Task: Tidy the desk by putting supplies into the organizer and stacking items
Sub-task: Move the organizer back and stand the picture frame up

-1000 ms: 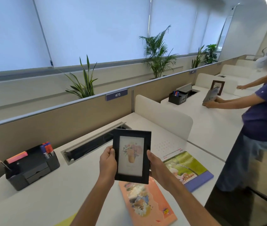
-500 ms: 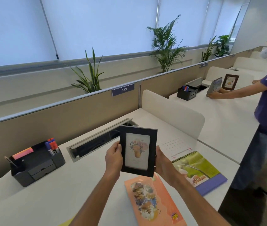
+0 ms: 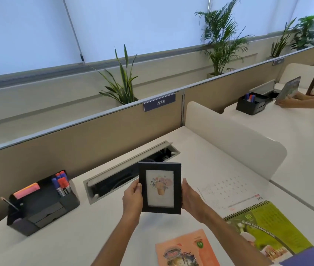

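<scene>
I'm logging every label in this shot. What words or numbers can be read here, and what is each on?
"473": white digits on the dark blue plate on the desk partition.
"MAY": red, upside down, on the calendar.
Calendar's green page heading and date grid: too blurred to read.
Orange booklet logo: blurred.
Marker labels in the organizer: too small.

Matt black frame (image 3: 160, 188); smooth white desk (image 3: 75, 237); glossy paper calendar (image 3: 267, 227).
</scene>
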A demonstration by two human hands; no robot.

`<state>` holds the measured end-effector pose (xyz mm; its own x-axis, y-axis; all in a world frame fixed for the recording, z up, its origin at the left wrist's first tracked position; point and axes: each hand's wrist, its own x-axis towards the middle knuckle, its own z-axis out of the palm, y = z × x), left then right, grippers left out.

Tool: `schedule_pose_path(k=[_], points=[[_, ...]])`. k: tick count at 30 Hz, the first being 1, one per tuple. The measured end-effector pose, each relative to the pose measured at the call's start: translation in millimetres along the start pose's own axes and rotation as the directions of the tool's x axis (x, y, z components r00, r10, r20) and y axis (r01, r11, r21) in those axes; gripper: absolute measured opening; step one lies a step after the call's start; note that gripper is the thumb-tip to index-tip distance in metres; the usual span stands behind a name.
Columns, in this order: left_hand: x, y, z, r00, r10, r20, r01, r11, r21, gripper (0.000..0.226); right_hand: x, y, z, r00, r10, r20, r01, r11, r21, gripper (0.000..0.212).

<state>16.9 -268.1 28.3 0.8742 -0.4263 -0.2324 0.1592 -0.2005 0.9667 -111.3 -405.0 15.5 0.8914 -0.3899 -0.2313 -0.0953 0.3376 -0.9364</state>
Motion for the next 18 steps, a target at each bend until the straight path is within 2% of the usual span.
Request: schedule_pose_path(k=[3, 6, 8, 13, 18], points=[[31, -7, 3, 0.998, -0.049, -0.042, 0.05, 0.999, 0.015, 0.034, 37, 3, -8, 0.999, 0.035, 0.022, -0.035, 0.999, -0.001, 0.084], [59, -13, 6, 0.995, -0.085, -0.053, 0.085, 0.996, 0.007, 0.034, 68, 5, -13, 0.994, 0.104, 0.038, -0.103, 0.995, -0.015, 0.058], [77, -17, 7, 0.994, -0.1, -0.043, 0.101, 0.995, 0.025, 0.034, 84, 6, -16, 0.99, 0.134, 0.042, -0.133, 0.991, -0.021, 0.051], [109, -27, 7, 0.99, -0.133, -0.043, 0.135, 0.989, 0.066, 0.038, 114, 11, -26, 0.982, 0.172, 0.085, -0.169, 0.985, -0.04, 0.044], [123, -34, 9, 0.99, -0.13, -0.053, 0.133, 0.989, 0.067, 0.037, 131, 15, -31, 0.974, 0.168, 0.152, -0.159, 0.985, -0.074, 0.054]])
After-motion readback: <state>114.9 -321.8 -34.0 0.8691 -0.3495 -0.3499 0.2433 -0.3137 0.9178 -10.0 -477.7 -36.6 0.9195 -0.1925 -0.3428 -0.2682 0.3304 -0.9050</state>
